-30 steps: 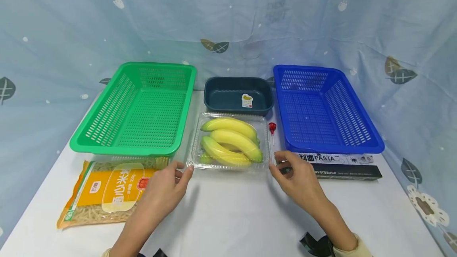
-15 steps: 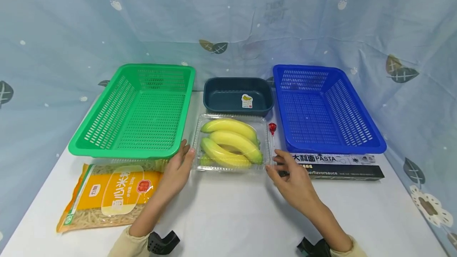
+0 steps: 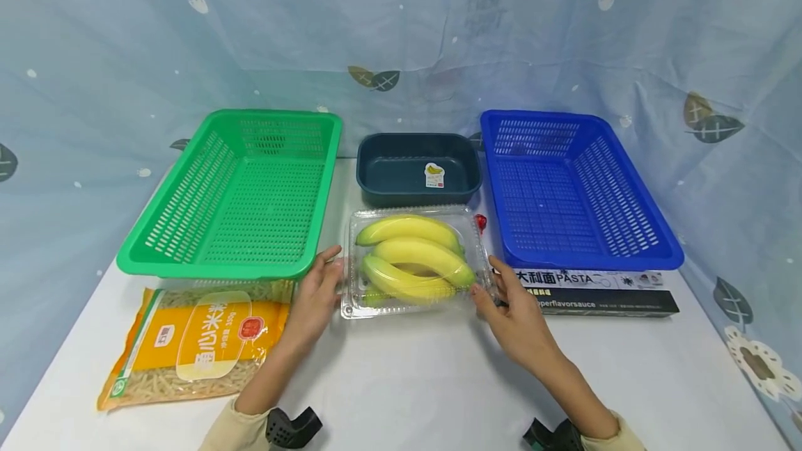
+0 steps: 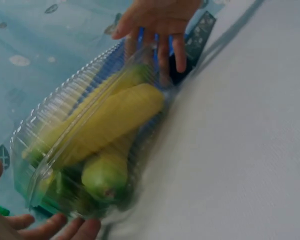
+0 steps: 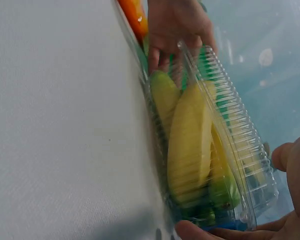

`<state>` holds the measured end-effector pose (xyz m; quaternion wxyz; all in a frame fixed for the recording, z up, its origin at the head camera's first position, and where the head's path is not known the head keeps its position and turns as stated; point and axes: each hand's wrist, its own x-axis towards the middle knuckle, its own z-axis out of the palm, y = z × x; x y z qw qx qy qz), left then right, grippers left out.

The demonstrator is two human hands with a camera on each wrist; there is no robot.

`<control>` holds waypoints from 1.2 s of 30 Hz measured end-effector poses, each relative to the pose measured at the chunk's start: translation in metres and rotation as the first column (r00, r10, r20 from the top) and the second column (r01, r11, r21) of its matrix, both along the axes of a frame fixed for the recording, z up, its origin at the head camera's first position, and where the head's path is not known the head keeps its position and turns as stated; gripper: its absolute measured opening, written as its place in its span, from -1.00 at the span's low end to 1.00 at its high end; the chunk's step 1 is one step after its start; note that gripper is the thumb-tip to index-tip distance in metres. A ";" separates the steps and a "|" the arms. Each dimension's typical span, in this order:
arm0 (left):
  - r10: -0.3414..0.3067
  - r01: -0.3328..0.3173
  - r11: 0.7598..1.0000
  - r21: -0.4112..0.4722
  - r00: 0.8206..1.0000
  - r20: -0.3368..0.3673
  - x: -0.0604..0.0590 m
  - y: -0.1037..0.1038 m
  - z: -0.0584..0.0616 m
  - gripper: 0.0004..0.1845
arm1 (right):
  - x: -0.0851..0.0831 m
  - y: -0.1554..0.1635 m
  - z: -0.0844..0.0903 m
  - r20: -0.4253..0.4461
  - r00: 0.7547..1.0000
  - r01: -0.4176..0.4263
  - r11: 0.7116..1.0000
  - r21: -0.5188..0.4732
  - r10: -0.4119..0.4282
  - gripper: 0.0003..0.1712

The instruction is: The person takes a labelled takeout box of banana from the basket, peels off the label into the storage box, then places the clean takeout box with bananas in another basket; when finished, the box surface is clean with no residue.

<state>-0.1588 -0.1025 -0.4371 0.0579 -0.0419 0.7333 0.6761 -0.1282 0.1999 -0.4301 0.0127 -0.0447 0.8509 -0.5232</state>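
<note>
A clear plastic clamshell box (image 3: 348, 270) with several yellow bananas (image 3: 410, 228) inside is between my two hands, close over the table. At its left end my left hand (image 3: 315, 298) holds it, thumb by the lid and fingertips at the lower edge in the left wrist view. My right hand (image 3: 516, 319) grips the opposite end, thumb over the near right corner and fingers along the side and lower edge. In the right wrist view the ribbed lid (image 5: 240, 140) stands between thumb and fingers. A red lollipop (image 3: 480, 223) sits at the box's right edge, its stick hidden.
A green basket (image 3: 228, 266) stands at left and a blue basket (image 3: 589, 261) at right. A dark blue tray (image 3: 407, 198) is right behind the box. An orange pasta bag (image 3: 194, 339) lies left. A flat black box (image 3: 601, 302) and a white pasta box (image 3: 589, 279) lie right.
The clamshell box has come up and slightly right, looking larger and covering the lollipop's stick. Both hands have closed in on its ends; the left hand came in from above the pasta bag.
</note>
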 end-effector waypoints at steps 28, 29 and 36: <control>0.032 -0.035 0.999 0.027 0.994 0.106 -0.035 0.017 0.008 -0.44 | -0.002 -0.007 0.006 0.000 0.996 0.095 0.996 0.001 -0.095 -0.28; 0.035 -0.038 0.999 0.031 0.993 0.111 -0.034 0.018 0.009 -0.45 | -0.001 -0.007 0.007 -0.003 0.995 0.100 0.995 0.007 -0.100 -0.28; 0.054 -0.059 0.998 0.028 0.987 0.150 -0.023 0.017 0.017 -0.46 | 0.006 -0.004 0.014 -0.001 0.995 0.096 0.995 -0.010 -0.096 -0.32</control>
